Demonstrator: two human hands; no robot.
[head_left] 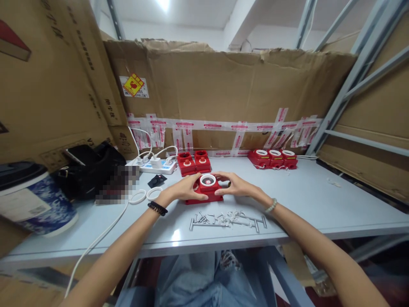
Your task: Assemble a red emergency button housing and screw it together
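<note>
A red device [204, 197] with a white ring [207, 180] on its top rests on the pale table in front of me. My left hand [187, 187] grips its left side, thumb along the front. On the right side my right hand [234, 185] has its curved fingers and thumb around the device's edge. Nearer to me lie several small screws [204, 218] and metal T-shaped tools [209, 225]. Two red devices [194, 163] stand just behind, without white rings on top. Two loose white rings [154, 194] lie left of my left wrist.
Three red devices with white rings [275, 158] stand at the back right. A power strip [156, 166], black pieces [157, 181], a black bag [86, 170] and a large cup [35, 200] are on the left. Cardboard [223, 85] walls the back.
</note>
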